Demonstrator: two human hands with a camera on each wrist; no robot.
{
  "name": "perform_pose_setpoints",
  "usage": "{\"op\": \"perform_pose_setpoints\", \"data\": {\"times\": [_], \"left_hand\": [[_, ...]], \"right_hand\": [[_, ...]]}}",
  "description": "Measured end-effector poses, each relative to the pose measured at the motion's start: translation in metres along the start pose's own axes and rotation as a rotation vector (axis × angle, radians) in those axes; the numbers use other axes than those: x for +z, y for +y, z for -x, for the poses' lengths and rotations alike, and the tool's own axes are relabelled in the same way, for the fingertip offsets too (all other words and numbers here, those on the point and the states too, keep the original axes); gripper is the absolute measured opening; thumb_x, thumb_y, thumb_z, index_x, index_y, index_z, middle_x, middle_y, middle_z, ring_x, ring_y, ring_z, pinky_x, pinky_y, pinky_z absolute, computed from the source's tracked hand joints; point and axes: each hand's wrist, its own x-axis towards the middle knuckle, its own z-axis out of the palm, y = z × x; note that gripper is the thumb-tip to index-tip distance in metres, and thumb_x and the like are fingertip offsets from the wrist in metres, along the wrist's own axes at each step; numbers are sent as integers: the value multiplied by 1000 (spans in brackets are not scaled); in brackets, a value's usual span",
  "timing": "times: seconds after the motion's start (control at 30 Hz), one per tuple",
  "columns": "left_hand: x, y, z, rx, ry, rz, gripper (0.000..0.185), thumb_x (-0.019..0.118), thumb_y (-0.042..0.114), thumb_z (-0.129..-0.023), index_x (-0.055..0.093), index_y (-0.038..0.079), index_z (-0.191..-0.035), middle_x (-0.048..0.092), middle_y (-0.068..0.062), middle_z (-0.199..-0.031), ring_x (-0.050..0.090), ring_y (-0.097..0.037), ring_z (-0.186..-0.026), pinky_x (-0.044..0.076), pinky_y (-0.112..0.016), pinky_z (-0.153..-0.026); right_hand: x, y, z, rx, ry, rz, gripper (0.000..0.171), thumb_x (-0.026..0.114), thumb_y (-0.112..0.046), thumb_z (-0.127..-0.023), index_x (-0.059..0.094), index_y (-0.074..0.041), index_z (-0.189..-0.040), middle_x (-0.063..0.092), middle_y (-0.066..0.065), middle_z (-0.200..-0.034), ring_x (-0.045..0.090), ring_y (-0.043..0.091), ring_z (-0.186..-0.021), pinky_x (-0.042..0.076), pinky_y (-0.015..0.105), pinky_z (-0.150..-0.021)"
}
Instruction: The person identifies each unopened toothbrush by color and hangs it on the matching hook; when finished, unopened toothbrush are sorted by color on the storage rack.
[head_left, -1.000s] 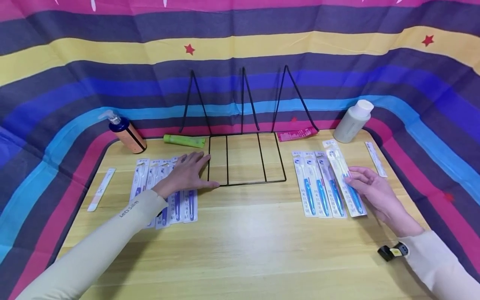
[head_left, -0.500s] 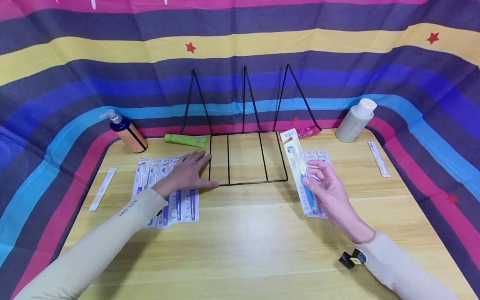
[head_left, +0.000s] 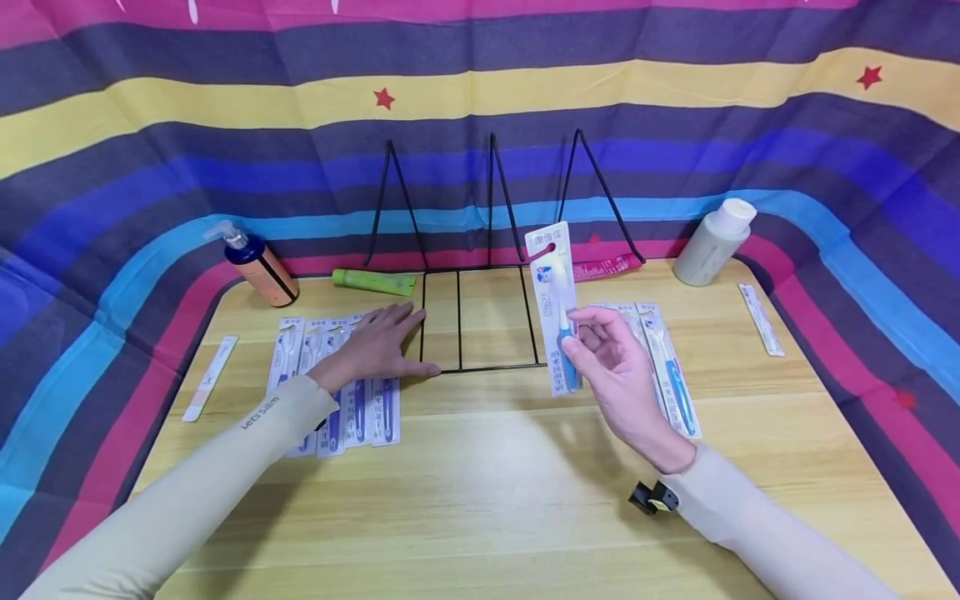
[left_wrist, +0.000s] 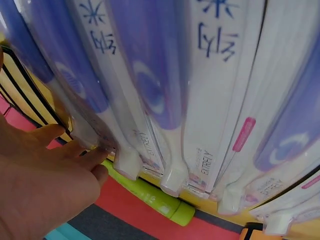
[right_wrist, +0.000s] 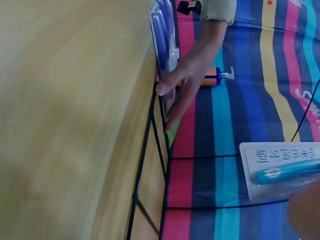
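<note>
My right hand (head_left: 618,367) pinches a carded blue toothbrush (head_left: 552,287) between thumb and fingers. The pack is raised nearly upright in front of the right part of a black wire rack (head_left: 495,367). In the right wrist view, the lower end of the blue toothbrush (right_wrist: 280,172) shows beside part of my hand. My left hand (head_left: 375,346) lies with fingers spread at the rack's left edge, its thumb by the front corner. Beneath and beside it are several carded purple toothbrushes (head_left: 386,408), partly hidden by the hand and sleeve; these purple toothbrushes (left_wrist: 155,75) fill the left wrist view.
More carded blue toothbrushes (head_left: 677,383) lie right of the rack, some behind my right hand. A green tube (head_left: 373,282) and a pink tube (head_left: 607,267) flank the rack. A pump bottle (head_left: 258,267) and a white-capped bottle (head_left: 712,242) stand at the back corners. Slim packets (head_left: 210,379) lie outermost.
My right hand has lifted the blue toothbrush pack from the right-hand row and carried it left toward the rack. The left hand has stayed in place.
</note>
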Motion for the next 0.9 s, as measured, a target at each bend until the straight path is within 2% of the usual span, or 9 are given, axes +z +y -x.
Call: {"op": "perform_pose_setpoints", "data": {"times": [0.23,0.43,0.5,0.6,0.67,0.77,0.9], "left_hand": [[-1,1,0,2,-2,-21,114,73,73,-91,31,5,-172,24,-26,-176,20,-49,-161,12,-66,-129],[-2,0,0,2,-6,-17,114,74,73,-91,31,5,-172,22,-25,-177,18,-49,-162,11,-65,-129],[-2,0,0,5,-7,-15,114,74,73,-91,31,5,-172,22,-26,-177,18,-49,-162,11,-65,-129],[-1,-1,0,9,-5,-18,113,74,72,-91,31,4,-171,22,-26,-176,19,-49,-162,11,-66,-129],[-1,-2,0,8,-7,-18,113,74,72,-92,31,5,-172,22,-25,-177,18,-49,-162,11,-65,-129],[0,-2,0,7,-8,-20,114,74,73,-92,31,5,-172,21,-25,-177,18,-49,-162,11,-66,-129],[0,-1,0,13,-2,-25,113,74,73,-92,31,4,-171,22,-26,-176,19,-50,-161,11,-66,-129]], "right_hand": [[10,0,-5,-15,-12,68,35,60,15,-103,64,-1,-134,69,13,-127,67,21,-111,55,31,-99],[16,5,-12,42,-47,64,32,64,8,-104,66,0,-135,71,13,-129,68,24,-113,57,34,-98],[18,7,-17,63,-65,51,33,63,4,-105,65,1,-139,69,14,-133,66,27,-119,56,36,-103],[20,11,-29,94,-101,-9,37,58,-4,-108,63,-2,-144,62,14,-147,57,30,-137,45,42,-118],[23,15,-38,109,-121,-56,40,54,-8,-108,61,-3,-147,56,15,-155,48,32,-147,33,47,-126],[26,21,-55,137,-128,-93,41,49,-14,-108,59,-4,-148,50,14,-161,39,30,-153,24,50,-127],[32,31,-81,169,-88,-116,49,47,-20,-107,52,6,-148,48,13,-160,39,27,-149,18,59,-126]]}}
